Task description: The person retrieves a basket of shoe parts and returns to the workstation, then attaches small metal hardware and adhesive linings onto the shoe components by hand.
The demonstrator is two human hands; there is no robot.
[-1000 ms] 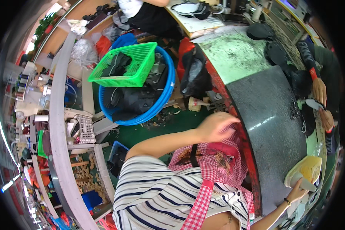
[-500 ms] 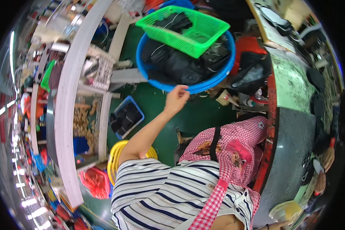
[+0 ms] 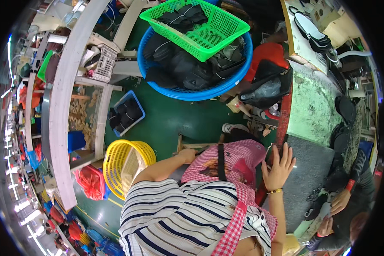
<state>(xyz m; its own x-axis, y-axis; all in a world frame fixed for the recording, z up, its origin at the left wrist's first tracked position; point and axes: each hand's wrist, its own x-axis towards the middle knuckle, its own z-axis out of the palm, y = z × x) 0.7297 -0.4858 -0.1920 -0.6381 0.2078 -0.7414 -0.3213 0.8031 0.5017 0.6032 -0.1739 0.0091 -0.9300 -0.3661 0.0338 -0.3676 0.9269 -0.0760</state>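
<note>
My right hand (image 3: 280, 169), with a gold bracelet at its wrist, rests at the edge of the workbench beside a dark grey mat (image 3: 307, 179). Its fingers are stretched out and apart, and nothing is in it. Low at my left side, my left hand (image 3: 187, 156) is by a wooden stool (image 3: 196, 146), next to my pink checked apron (image 3: 209, 164). Its fingers are hidden, so I cannot tell whether it grips the stool. Beyond my knees stands a blue round basket (image 3: 192, 94) of black pieces, with a green basket (image 3: 194, 45) on top.
At left are a yellow basket (image 3: 107, 170), a small blue bin (image 3: 141, 112) with black bundles, and a red plastic bag (image 3: 89, 183). Black shoe parts (image 3: 344, 109) line the bench's far side. Across the bench, a co-worker's hands (image 3: 340, 201) work with a pale piece.
My left hand has left the blue basket's rim and come back to the stool. My right hand has come up onto the bench edge. The view has shifted, and my body sits lower.
</note>
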